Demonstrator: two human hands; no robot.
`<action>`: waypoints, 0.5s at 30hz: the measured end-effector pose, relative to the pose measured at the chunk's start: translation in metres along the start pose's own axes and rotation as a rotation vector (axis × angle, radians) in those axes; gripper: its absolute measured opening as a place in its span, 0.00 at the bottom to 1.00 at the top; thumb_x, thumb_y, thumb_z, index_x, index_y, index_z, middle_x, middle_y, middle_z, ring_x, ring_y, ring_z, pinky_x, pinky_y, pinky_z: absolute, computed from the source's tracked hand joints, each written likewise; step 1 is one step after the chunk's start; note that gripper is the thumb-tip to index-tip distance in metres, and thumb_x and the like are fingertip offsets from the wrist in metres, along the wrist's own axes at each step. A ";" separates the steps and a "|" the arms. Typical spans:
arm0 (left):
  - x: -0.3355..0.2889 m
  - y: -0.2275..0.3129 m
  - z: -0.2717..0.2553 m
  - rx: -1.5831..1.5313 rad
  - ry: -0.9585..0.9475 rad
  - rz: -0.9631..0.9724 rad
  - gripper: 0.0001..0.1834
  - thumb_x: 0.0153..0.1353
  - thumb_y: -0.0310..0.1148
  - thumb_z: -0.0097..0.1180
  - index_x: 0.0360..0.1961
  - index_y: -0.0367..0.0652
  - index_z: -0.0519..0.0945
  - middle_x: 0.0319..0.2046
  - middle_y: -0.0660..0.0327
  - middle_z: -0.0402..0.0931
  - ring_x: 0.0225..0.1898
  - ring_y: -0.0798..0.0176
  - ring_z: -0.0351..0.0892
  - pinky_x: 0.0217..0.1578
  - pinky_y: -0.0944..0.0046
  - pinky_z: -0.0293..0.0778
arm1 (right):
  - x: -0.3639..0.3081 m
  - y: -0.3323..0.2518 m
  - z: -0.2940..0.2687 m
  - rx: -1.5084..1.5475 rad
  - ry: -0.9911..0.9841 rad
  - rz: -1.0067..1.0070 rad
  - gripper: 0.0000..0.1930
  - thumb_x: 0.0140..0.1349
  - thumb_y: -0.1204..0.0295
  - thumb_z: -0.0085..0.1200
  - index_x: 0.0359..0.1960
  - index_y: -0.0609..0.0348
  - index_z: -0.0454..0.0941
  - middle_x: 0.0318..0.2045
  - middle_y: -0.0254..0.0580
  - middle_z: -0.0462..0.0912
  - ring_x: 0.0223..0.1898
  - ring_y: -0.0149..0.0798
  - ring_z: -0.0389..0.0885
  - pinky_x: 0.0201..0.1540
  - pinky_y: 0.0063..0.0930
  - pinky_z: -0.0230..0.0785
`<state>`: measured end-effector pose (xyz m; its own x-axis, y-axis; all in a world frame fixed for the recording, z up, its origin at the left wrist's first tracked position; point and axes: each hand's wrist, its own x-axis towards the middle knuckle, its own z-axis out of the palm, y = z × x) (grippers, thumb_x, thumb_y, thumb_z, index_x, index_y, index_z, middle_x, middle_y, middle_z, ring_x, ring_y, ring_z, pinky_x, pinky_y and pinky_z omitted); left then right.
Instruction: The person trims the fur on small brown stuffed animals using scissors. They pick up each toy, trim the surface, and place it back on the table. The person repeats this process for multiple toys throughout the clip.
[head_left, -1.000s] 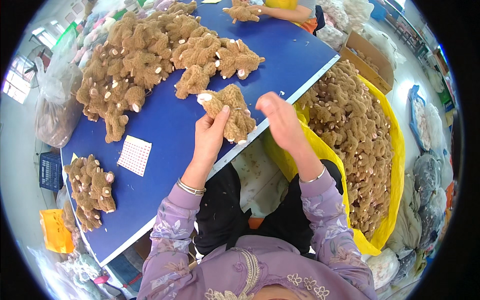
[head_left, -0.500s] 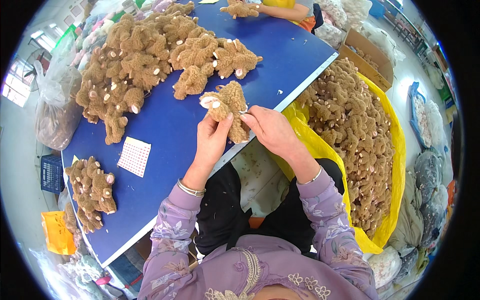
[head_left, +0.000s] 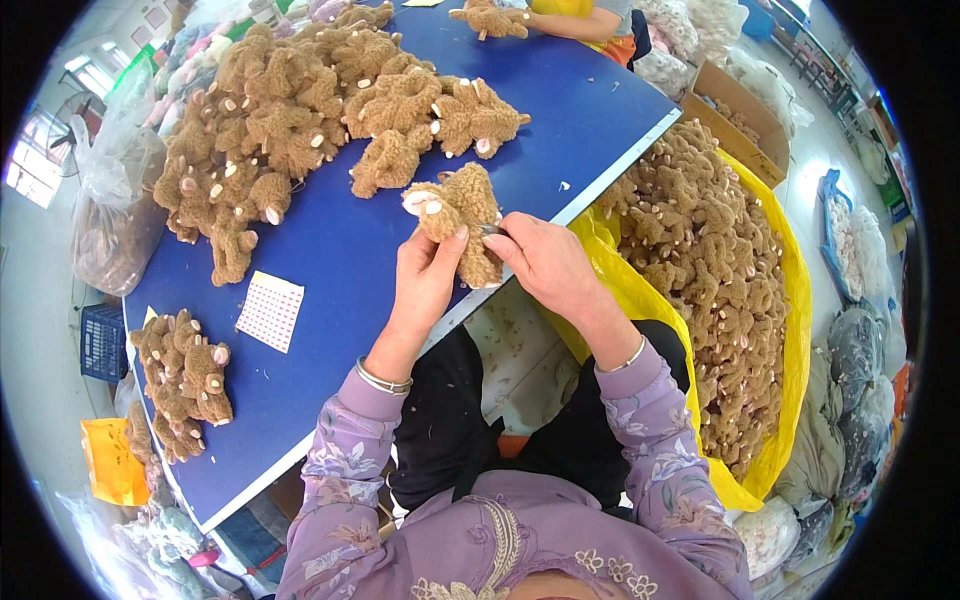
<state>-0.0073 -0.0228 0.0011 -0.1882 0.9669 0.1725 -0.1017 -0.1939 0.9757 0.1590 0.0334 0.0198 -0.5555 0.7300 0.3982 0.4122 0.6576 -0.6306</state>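
A small curly brown plush toy (head_left: 466,205) with pale ears is held up over the table's near edge. My left hand (head_left: 425,275) pinches its lower left side, thumb on top. From the right, my right hand (head_left: 550,262) is closed on a small metal tool (head_left: 490,229), whose tip meets the plush; my fingers hide most of it, so its kind is unclear. Beyond lies a big heap of similar plush toys (head_left: 290,125) on the blue table (head_left: 350,260).
A white sheet with rows of small red marks (head_left: 270,312) and a smaller plush pile (head_left: 183,385) lie at left. To my right stands a yellow sack (head_left: 795,350) full of plush toys, with a cardboard box (head_left: 735,115) behind it. Across the table, another person's arm (head_left: 575,24) reaches toward a plush.
The metal tool and my right fingers have shifted slightly against the plush's right side. My left hand keeps its grip. The whole view has moved very little.
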 end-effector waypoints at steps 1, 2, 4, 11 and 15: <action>0.000 0.000 0.000 0.004 -0.006 -0.003 0.15 0.67 0.31 0.50 0.49 0.32 0.74 0.44 0.61 0.77 0.44 0.72 0.73 0.48 0.69 0.69 | 0.000 -0.001 0.000 -0.007 0.003 -0.003 0.15 0.66 0.62 0.47 0.29 0.62 0.69 0.25 0.53 0.73 0.30 0.59 0.74 0.30 0.46 0.64; -0.001 0.000 0.001 0.008 -0.012 -0.006 0.15 0.67 0.31 0.49 0.49 0.32 0.74 0.44 0.61 0.77 0.44 0.72 0.73 0.48 0.69 0.70 | 0.000 -0.002 0.000 -0.014 0.006 -0.005 0.15 0.66 0.62 0.48 0.29 0.62 0.69 0.25 0.53 0.73 0.30 0.59 0.74 0.29 0.46 0.64; -0.001 0.000 0.001 0.011 -0.024 -0.006 0.15 0.67 0.31 0.50 0.49 0.32 0.74 0.44 0.61 0.77 0.44 0.72 0.74 0.47 0.69 0.70 | 0.001 -0.003 0.000 -0.004 0.010 0.001 0.15 0.65 0.62 0.48 0.28 0.62 0.68 0.25 0.54 0.73 0.30 0.59 0.74 0.29 0.46 0.64; -0.001 0.002 0.002 0.005 -0.041 -0.070 0.15 0.66 0.31 0.48 0.49 0.31 0.74 0.44 0.60 0.77 0.44 0.70 0.75 0.47 0.68 0.70 | 0.000 0.002 -0.001 0.280 0.071 0.094 0.17 0.68 0.60 0.44 0.28 0.61 0.71 0.23 0.45 0.75 0.25 0.50 0.76 0.28 0.40 0.66; 0.001 0.004 -0.001 -0.254 -0.009 -0.184 0.15 0.64 0.29 0.47 0.49 0.31 0.73 0.43 0.60 0.77 0.43 0.68 0.76 0.47 0.67 0.71 | 0.003 0.017 -0.018 0.917 0.200 0.406 0.17 0.68 0.58 0.47 0.30 0.61 0.73 0.26 0.28 0.73 0.28 0.28 0.72 0.29 0.29 0.66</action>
<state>-0.0090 -0.0229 0.0050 -0.1354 0.9908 -0.0014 -0.3738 -0.0498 0.9262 0.1772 0.0502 0.0217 -0.3315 0.9390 0.0919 -0.2157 0.0194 -0.9763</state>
